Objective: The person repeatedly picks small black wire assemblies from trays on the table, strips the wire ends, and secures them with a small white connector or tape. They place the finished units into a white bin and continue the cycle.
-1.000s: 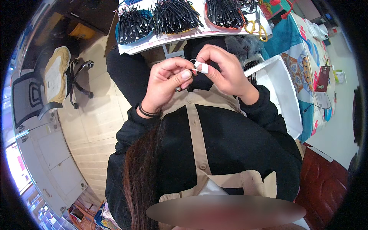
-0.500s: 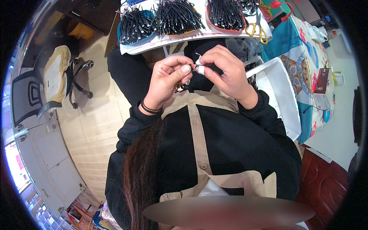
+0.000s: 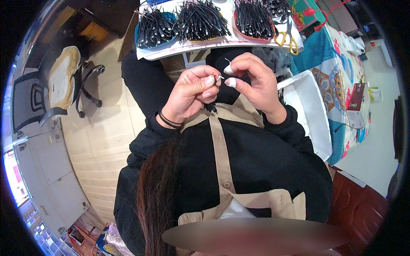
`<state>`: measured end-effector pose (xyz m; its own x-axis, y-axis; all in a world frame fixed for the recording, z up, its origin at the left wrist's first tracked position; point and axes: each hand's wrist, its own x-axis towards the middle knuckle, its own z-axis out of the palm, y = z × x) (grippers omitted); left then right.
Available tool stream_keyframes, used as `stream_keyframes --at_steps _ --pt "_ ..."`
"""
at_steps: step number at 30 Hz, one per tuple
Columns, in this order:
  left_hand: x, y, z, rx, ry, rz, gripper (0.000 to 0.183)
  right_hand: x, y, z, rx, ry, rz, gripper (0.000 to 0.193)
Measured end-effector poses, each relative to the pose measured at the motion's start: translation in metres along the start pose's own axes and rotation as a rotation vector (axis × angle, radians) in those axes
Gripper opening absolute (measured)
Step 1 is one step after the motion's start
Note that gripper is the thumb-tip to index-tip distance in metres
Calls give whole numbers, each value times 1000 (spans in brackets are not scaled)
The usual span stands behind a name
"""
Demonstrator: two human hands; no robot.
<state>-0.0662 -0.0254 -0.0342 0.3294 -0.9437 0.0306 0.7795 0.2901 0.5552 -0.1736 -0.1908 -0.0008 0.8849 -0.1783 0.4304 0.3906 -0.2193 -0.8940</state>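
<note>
- Above the lap, just short of the bench, the left hand (image 3: 196,89) pinches a thin black cable (image 3: 211,108) between thumb and curled fingers; its fine red and white wires (image 3: 219,78) stick out past the fingertips, and the dark tail hangs below the fist.
- Beside it, the right hand (image 3: 258,83) has thumb and forefinger parted, both tips wrapped in white tape (image 3: 232,82), near the wires. A thin pale strand (image 3: 227,61) shows at the forefinger; whether it is wire or loose tape cannot be told.
- For good handling, the left pinch should sit close behind the wires so that they stand firm, and the right fingertips should meet one strand at a time, pulling gently along its length.
- The wires look fine enough to bend or snap; a sideways tug would be risky.
- Ahead, the white bench (image 3: 149,54) ends in a curved front edge, bearing heaped black cables (image 3: 203,20) and yellow-handled metal scissors (image 3: 289,33) near its right corner.
- Rightward, the white foam box (image 3: 311,115) limits the right elbow; leftward, pale wooden floor (image 3: 102,128) leaves freer room before the wheeled chair (image 3: 64,85).
</note>
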Motion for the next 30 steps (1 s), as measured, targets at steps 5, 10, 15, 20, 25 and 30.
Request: stream_keyframes --at_steps 5,10,15,20,25,30 --pt "6 -6 3 -170 -117 -112 16 10 1 -7 -377 11 -413 18" --pt "7 -6 7 -92 -52 -102 14 -6 7 0 -149 57 -146 10" --pt "8 7 14 409 80 71 15 -5 11 3 283 34 140 13" --pt "13 27 29 1011 189 330 16 23 -4 -28 -483 40 -277 25" --pt "22 45 37 1263 213 408 15 46 -8 -29 -725 37 -498 28" --pt "29 56 34 1267 274 413 14 63 5 -22 -923 92 -668 27"
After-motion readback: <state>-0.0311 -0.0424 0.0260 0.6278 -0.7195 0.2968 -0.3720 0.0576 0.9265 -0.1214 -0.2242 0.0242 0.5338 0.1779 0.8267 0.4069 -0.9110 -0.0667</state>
